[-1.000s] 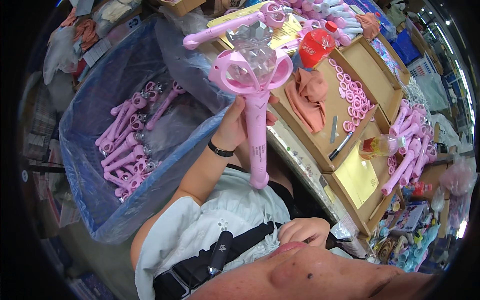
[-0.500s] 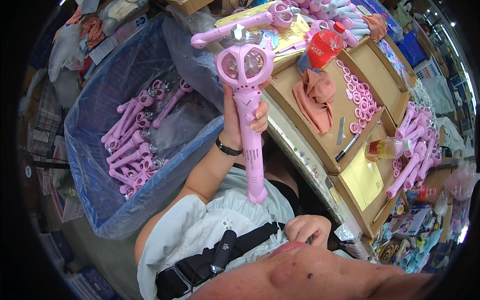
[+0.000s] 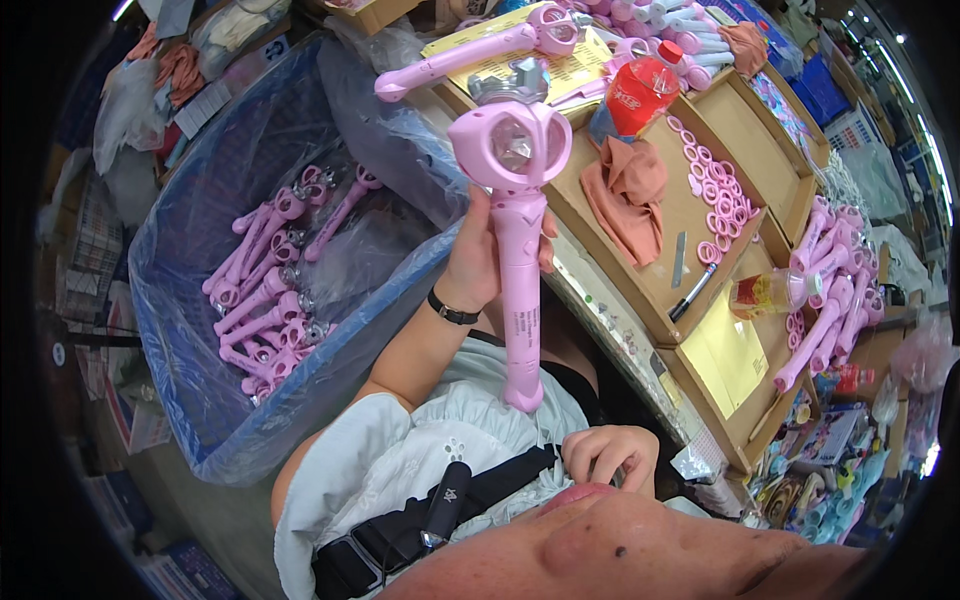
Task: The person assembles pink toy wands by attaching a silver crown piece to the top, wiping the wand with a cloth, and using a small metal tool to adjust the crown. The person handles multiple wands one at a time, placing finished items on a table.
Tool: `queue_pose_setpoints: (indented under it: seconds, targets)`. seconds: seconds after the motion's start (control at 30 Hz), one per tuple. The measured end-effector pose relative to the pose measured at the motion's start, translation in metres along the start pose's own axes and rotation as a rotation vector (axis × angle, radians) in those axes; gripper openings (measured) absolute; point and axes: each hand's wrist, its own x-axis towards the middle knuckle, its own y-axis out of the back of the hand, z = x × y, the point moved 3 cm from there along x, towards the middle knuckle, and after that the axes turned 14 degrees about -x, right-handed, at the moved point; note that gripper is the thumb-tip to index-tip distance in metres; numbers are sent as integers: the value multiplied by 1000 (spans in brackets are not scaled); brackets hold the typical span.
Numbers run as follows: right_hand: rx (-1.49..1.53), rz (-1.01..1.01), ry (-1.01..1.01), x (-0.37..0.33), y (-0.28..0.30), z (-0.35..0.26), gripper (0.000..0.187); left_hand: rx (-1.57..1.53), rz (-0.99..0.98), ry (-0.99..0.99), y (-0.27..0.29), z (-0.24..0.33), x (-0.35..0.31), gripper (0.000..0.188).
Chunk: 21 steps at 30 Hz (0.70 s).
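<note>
My left hand (image 3: pixel 476 262), with a black band at the wrist, is closed around a pink toy wand (image 3: pixel 519 270). The wand is upright, its round openwork head at the top with a clear faceted piece inside and a silver crown above. Its lower end hangs in front of my light shirt. My right hand (image 3: pixel 612 457) rests close to my chest with curled fingers; nothing shows in it. Behind the held wand's crown, another pink wand (image 3: pixel 460 62) lies across a yellow sheet (image 3: pixel 575 68).
At left, a blue basket (image 3: pixel 200 440) lined with clear plastic holds several pink wands (image 3: pixel 265 300). On the right-hand table, cardboard trays (image 3: pixel 640 300) carry an orange cloth (image 3: pixel 630 200), pink rings (image 3: pixel 725 195), a marker (image 3: pixel 692 295) and a bottle (image 3: pixel 765 295). More wands (image 3: pixel 830 290) are piled beyond.
The held wand has shifted a little right and turned about its length, showing another side of its head. The fingers of my left hand have moved around it. My right-hand fingers have shifted slightly.
</note>
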Motion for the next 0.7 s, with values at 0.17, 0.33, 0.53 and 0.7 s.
queue_pose_setpoints:
  seconds: [0.17, 0.33, 0.53, 0.7]
  targets:
    - [-148, 664, 33, -1, 16, 15, 16, 74, 129, -22, -5, -10, -4, 63]
    - [-499, 951, -640, 6, 28, 54, 62, 62, 192, 26, -12, -30, -10, 58]
    - [-57, 885, -724, 10, 21, 66, 51, 126, 173, 55, -9, -31, -11, 59]
    - [-652, 946, -843, 13, 23, 67, 54, 353, 204, -3, -8, -36, -15, 43]
